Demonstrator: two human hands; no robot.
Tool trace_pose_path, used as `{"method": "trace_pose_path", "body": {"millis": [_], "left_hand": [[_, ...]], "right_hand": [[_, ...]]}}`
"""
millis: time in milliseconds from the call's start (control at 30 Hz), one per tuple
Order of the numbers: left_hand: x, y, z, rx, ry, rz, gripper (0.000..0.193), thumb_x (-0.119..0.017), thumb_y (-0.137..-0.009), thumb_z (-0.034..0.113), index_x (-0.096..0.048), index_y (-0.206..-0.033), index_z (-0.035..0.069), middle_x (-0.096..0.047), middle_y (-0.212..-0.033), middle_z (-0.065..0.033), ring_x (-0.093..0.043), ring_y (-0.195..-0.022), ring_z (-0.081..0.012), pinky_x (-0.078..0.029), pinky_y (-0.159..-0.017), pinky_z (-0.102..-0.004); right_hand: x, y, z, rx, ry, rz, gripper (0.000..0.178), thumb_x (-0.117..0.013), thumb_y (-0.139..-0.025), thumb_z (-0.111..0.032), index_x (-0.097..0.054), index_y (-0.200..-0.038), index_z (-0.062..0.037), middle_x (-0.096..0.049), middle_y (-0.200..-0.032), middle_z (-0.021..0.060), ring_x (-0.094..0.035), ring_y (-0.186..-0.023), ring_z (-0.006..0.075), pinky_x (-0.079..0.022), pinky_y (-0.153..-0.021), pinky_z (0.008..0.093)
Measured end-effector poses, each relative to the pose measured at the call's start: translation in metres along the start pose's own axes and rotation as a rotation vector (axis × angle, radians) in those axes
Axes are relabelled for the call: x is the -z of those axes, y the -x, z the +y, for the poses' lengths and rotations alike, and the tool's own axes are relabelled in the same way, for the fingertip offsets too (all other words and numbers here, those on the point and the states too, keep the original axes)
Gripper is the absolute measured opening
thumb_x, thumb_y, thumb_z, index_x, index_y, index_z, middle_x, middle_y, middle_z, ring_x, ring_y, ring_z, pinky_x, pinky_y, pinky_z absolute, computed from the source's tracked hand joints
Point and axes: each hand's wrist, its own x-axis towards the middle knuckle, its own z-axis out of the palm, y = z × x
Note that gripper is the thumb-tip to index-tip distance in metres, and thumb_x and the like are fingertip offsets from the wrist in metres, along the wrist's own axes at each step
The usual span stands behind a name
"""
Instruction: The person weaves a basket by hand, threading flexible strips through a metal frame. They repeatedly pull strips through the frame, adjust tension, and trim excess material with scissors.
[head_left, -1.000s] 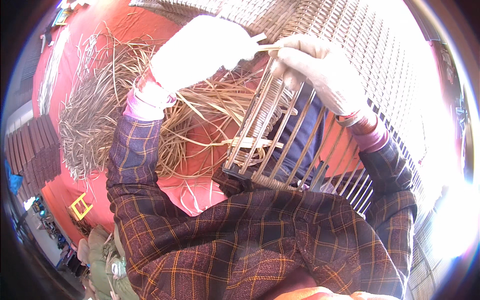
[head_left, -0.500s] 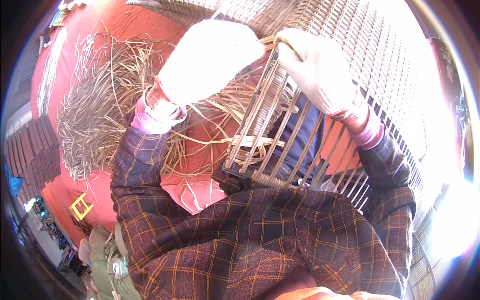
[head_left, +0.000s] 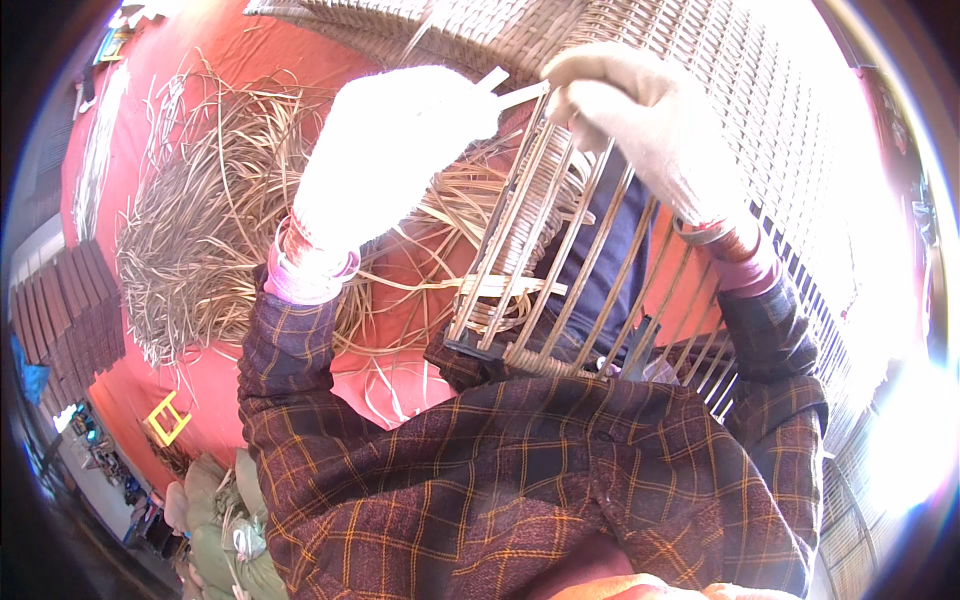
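My left hand, in a white glove washed out by glare, is closed on a flat pale weaving strand. The strand runs rightward to the upper corner of a partly woven wicker frame. At that corner my gloved right hand has its fingers curled inward. Its fingertips meet the strand's end, but what they grip is hidden. Bare slats cross the frame below my right hand. Finished brown weave spreads beyond it. A pale strand bundle wraps the frame's lower side.
Left of the frame, a big heap of loose strands lies on red sheeting. A small yellow frame rests farther left, near stacked brown slatted pieces. Another woven piece stands at the far side.
My left hand has drawn slightly down and left, away from the right hand, baring the strand between them. My right hand's fingers have curled and shifted slightly at the corner.
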Motion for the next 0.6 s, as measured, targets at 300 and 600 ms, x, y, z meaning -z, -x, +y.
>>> {"method": "trace_pose_path", "body": {"millis": [300, 600], "left_hand": [[-0.012, -0.001, 0.003, -0.261, -0.385, 0.079, 0.013, -0.072, -0.094, 0.009, -0.077, -0.105, 0.004, -0.073, -0.092, -0.0119, -0.073, -0.078, -0.0281, -0.059, -0.067, -0.0363], [-0.027, -0.001, 0.023, -0.254, -0.319, 0.088, 0.013, -0.072, -0.095, 0.006, -0.076, -0.107, 0.001, -0.074, -0.092, -0.0125, -0.073, -0.076, -0.0277, -0.058, -0.064, -0.0364]], "right_hand": [[-0.017, 0.012, -0.002, 0.026, -0.120, 0.054, 0.025, -0.072, -0.099, -0.021, -0.075, -0.115, -0.0027, -0.075, -0.089, 0.0030, -0.068, -0.077, 0.0075, -0.055, -0.072, 0.0265], [-0.018, 0.013, -0.001, 0.276, 0.395, 0.183, 0.022, -0.065, -0.100, -0.017, -0.076, -0.114, -0.0040, -0.077, -0.087, 0.0052, -0.071, -0.072, 0.0129, -0.058, -0.071, 0.0298]]}}
